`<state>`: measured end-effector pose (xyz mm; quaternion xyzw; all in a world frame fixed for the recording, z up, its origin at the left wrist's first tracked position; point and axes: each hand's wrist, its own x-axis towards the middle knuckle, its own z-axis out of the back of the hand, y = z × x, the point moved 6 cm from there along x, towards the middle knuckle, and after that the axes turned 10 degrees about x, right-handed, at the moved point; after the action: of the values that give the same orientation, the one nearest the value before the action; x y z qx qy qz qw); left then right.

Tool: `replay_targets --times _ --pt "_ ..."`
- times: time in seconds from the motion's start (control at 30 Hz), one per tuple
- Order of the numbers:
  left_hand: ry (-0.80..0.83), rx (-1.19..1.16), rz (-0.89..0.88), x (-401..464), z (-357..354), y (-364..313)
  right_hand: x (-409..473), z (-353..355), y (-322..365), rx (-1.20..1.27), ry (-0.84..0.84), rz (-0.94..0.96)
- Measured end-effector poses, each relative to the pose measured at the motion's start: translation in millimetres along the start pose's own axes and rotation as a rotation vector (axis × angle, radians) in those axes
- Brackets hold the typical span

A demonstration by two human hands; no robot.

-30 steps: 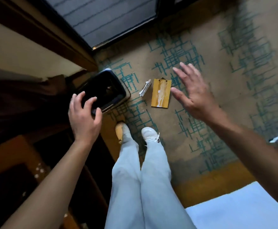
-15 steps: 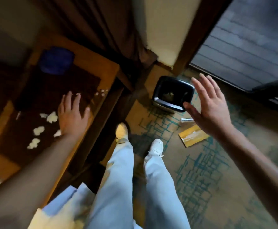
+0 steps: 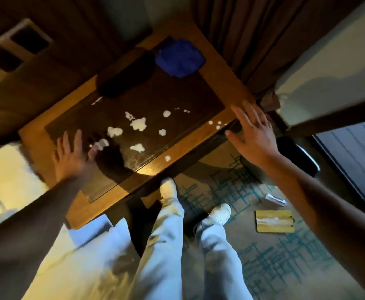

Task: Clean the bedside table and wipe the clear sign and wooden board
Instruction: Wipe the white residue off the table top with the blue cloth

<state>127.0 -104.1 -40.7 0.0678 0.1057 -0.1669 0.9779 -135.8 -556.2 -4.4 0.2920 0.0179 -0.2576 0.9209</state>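
Head view looks down on the bedside table (image 3: 218, 68), and everything below is placed against it. Your left hand (image 3: 69, 156) hangs over its near-left part with fingers spread and straight, holding nothing; it is blurred, so whether it touches the top cannot be told. Your right hand (image 3: 253, 135) is over the table's right front corner, fingers likewise straight and apart, empty. Scattered across the dark middle panel of the table are white blotches (image 3: 138, 124), with a few small ones on the lighter border near your right hand. A blue cloth (image 3: 179, 58) lies crumpled at the table's far edge, next to a long dark object (image 3: 125, 81) that is too dim to identify. Off the table, on the carpet to its right and nearer to you, the wooden board (image 3: 274, 221) lies flat with a pale smear across it, and a small clear-looking piece, probably the sign (image 3: 275, 200), lies between the board and the table. My reading is that nothing is wiped yet and the cloth is the first thing to get. Reach over the blotches, not through them, so your sleeve or palm does not spread them. Gather the cloth into a pad, then work from the far edge toward yourself in overlapping strokes, and catch the border spots last.
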Motion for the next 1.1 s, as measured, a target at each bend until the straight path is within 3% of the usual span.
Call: replay_targets --times 0.1,0.33,0.53,0.7,0.87,1.1 --pt "0.163 -0.049 0.142 9.7 -27.1 50.8 74.3 -41.6 34.9 -0.035 0.063 0.017" --pt "0.332 -0.062 0.101 0.8 -72.0 72.6 202.2 -94.1 80.2 -0.177 0.057 0.058" --pt "0.369 -0.011 0.046 -9.7 -96.3 70.8 225.0 -119.0 84.3 -0.258 0.161 0.037" --pt "0.390 0.046 0.030 -6.1 -99.1 69.5 234.5 -115.5 98.4 -0.323 0.056 0.029" --pt "0.411 0.128 0.008 -1.0 -95.5 63.0 251.0 -135.7 106.6 -0.365 0.162 0.022" --pt "0.512 0.205 0.043 12.4 -82.3 51.4 271.8 -120.6 121.0 -0.353 0.031 0.026"
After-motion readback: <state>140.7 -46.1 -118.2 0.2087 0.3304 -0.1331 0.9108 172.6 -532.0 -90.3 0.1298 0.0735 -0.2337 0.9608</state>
